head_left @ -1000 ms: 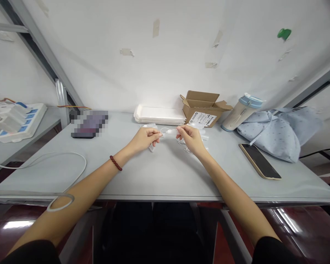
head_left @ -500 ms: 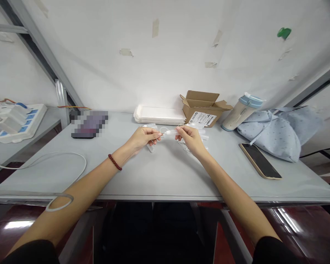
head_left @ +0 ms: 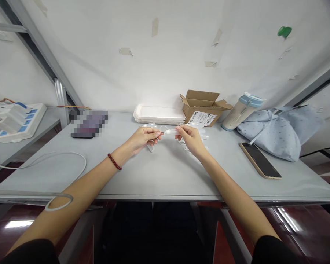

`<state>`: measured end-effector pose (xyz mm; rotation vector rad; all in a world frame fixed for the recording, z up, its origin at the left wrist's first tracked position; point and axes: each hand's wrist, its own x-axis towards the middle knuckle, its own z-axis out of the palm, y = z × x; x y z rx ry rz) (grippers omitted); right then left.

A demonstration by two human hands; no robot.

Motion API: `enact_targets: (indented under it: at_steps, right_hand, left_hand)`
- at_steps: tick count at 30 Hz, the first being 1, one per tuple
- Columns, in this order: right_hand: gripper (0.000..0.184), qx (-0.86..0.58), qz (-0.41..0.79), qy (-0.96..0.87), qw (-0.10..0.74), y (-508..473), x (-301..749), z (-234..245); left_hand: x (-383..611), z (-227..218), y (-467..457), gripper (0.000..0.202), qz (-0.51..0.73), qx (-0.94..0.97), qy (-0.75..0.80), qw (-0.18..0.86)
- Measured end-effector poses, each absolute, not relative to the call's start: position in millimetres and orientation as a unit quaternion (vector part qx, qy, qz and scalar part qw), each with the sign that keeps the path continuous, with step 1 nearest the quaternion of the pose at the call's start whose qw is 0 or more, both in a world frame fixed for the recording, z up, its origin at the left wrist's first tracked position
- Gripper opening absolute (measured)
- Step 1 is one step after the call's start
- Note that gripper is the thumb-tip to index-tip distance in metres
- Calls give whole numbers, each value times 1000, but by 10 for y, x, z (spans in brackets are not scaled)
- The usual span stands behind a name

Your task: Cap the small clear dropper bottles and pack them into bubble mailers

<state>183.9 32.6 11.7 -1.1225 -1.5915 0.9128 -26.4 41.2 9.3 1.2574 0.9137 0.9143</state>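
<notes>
Between my hands, above the grey table [head_left: 159, 176], is a small clear plastic tube [head_left: 170, 132] with a white end and a thin white cord looping off it. My right hand [head_left: 191, 138] pinches the tube's body between thumb and fingers. Closed at the tube's other end, my left hand [head_left: 147, 138] pinches something thin, seemingly the cord; its exact shape is too small to make out. Behind and beneath my right hand lie several similar clear pieces [head_left: 205, 138] with white cords. Another clear piece [head_left: 150, 148] rests under my left hand.
A stack of white trays [head_left: 159, 114] and an open cardboard box [head_left: 202, 106] stand by the wall. To the right are a bottle [head_left: 240, 113], a blue cloth bag [head_left: 272, 132] and a phone [head_left: 260, 161]. A blurred dark object [head_left: 89, 124] and a white cable [head_left: 79, 157] lie left.
Both hands stay nearly in place over the table. The fingers of my left hand have shifted slightly at the tube's end; my right hand keeps its hold.
</notes>
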Motion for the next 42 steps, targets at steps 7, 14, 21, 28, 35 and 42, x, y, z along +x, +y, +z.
enact_targets:
  at_steps: [7,14,21,28,35,42]
  right_hand:
    - [44,-472,339,-666,468,318,1832,105]
    - [47,-488,289,-685,458,300,1801,69]
    - [52,-487,267,-712,430,268,1763,33]
    - [47,-478,253,-719,437,261,1751,13]
    - [39,-474,258,-720,436,258,1749,3]
    - [37,-470,260,-722,436,249,1741,3]
  left_hand:
    - [-269,84,420,23,402,554,410,603]
    - [-230,75,385,18,413,575,434,557]
    - [-199,67,354,15,426,578,440,540]
    - [-186,64,341,17,425,585,435,537]
    - [-182,51,333,19,413,592,437,536]
    - [-181,41,327,20,416,594,433,536]
